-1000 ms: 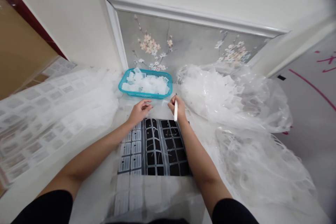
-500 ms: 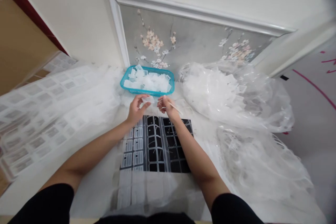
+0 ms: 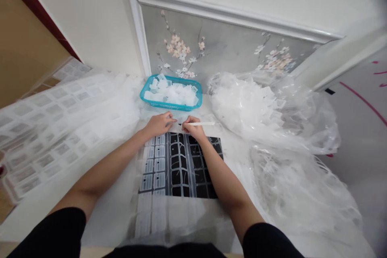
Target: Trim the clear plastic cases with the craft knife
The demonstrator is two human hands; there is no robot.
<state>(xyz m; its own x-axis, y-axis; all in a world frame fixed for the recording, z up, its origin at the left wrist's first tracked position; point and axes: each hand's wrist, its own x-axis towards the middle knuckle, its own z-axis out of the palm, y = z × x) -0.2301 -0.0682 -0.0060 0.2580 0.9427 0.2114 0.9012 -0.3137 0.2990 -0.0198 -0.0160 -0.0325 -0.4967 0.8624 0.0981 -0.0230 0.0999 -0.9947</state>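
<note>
My left hand (image 3: 159, 123) rests with its fingers pinched at the far edge of a clear plastic sheet of small compartments (image 3: 155, 165) that lies over a black mat (image 3: 193, 165). What it pinches is too small to make out. My right hand (image 3: 192, 127) is closed on a thin white stick (image 3: 202, 123) that points to the right, level with the table. The fingertips of both hands almost meet just in front of a teal basket (image 3: 145, 97) filled with small clear plastic pieces (image 3: 172, 93).
A large heap of crumpled clear plastic (image 3: 272, 117) fills the right side. Stacked clear compartment sheets (image 3: 54, 125) spread over the left. A framed flower picture (image 3: 217, 44) leans on the wall behind the basket. A grey floor with red marks (image 3: 363, 105) lies at the right.
Both hands lifted toward the basket and came back down to the sheet's far edge. The white stick in my right hand swung from upright to lying level, pointing right.
</note>
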